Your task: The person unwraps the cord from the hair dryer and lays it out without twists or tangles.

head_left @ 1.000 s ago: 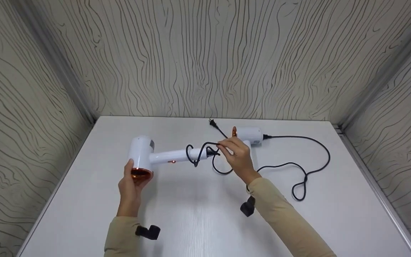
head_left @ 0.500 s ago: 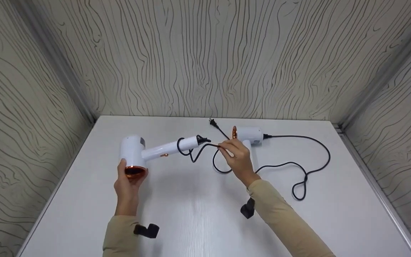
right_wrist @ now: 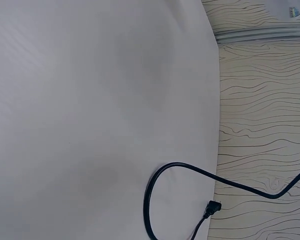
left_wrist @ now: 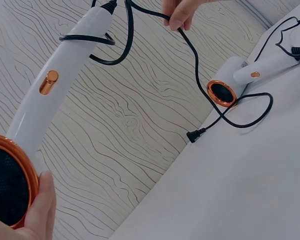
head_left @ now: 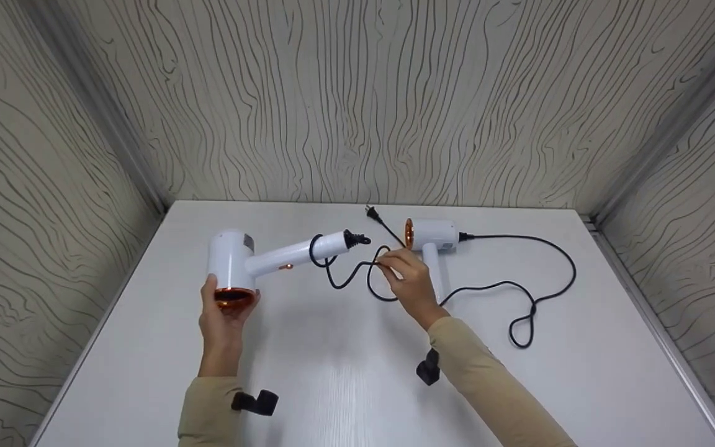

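My left hand (head_left: 223, 329) grips the head of a white hair dryer (head_left: 231, 261) by its copper-rimmed end. The dryer's handle slopes up to the right, with a copper switch on it. A black cord (head_left: 340, 287) loops round the handle near its far end. Between thumb and fingers, my right hand (head_left: 413, 282) pinches that cord. In the left wrist view the same cord (left_wrist: 196, 65) hangs from the right hand's fingers (left_wrist: 182, 12) down to the table, near a two-pin plug (left_wrist: 194, 135). The right wrist view shows the cord and plug, not the hand.
A second white hair dryer (head_left: 435, 234) lies on the white table (head_left: 332, 385) behind the right hand, its black cord (head_left: 573, 273) curling out to the right. The plug lies near the table's back edge. Wood-grain panels (head_left: 357, 99) stand round the back and sides.
The held dryer has shifted slightly left, and its handle end has tilted upward. One cord loop has come off the handle's end. My right hand has lowered a little, still pinching the cord.
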{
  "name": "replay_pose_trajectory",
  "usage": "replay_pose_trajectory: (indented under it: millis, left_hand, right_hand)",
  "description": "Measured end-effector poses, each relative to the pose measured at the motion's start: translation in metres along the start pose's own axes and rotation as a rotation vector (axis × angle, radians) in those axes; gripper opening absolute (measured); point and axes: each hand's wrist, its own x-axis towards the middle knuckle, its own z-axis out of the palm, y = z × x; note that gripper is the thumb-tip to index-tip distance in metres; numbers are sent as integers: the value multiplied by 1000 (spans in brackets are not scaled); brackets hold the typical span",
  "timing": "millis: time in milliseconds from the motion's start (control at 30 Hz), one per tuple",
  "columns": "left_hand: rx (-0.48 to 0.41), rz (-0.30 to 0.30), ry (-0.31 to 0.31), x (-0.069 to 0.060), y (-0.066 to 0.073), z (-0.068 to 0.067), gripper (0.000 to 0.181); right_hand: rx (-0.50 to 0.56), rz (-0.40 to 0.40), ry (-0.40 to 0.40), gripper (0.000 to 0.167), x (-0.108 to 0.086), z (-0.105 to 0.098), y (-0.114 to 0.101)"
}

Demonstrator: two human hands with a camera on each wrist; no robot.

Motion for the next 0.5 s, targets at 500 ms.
replay_pose_trajectory:
  millis: [500]
  left_hand:
    - [45, 88, -89, -13, 6, 11, 60]
  right_hand:
    - [-275, -33, -163, 9, -5, 19, 2]
